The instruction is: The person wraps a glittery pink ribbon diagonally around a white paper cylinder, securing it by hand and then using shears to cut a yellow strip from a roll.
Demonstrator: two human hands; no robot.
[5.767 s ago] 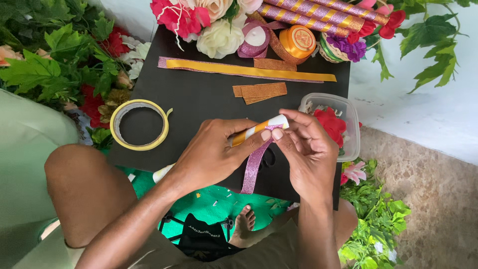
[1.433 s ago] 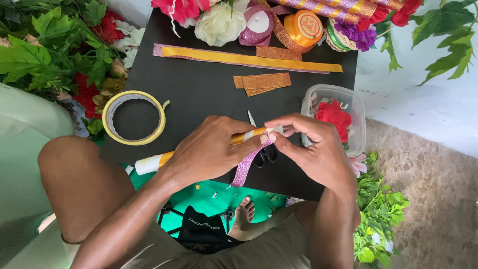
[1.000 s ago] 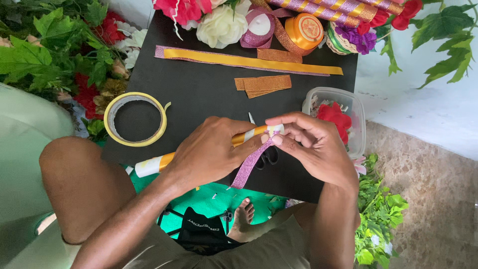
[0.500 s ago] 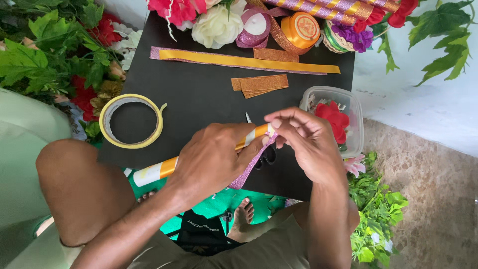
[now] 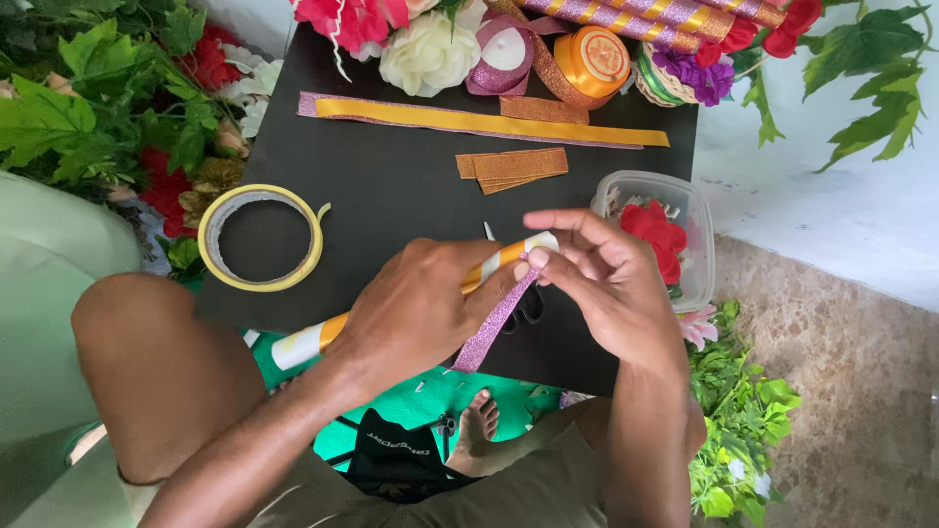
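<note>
My left hand (image 5: 416, 313) grips a long stick wrapped in orange and white bands (image 5: 308, 339), holding it slanted over the near edge of a black board (image 5: 391, 196). My right hand (image 5: 597, 284) pinches a strip of pink glitter ribbon (image 5: 489, 328) against the stick's upper end. The ribbon hangs down and left from the fingertips. Black scissors (image 5: 528, 303) lie on the board, mostly hidden behind my hands.
A roll of yellow tape (image 5: 260, 238) lies on the board's left. Long gold strip (image 5: 489, 120), short copper strips (image 5: 512, 166) and ribbon spools (image 5: 592, 59) sit further back. A clear tub with red flowers (image 5: 660, 235) stands right. Artificial flowers and leaves (image 5: 98, 108) surround the board.
The stick has slid back towards me through my left hand, showing more of its lower end. My right hand keeps working the glitter ribbon at the stick's tip.
</note>
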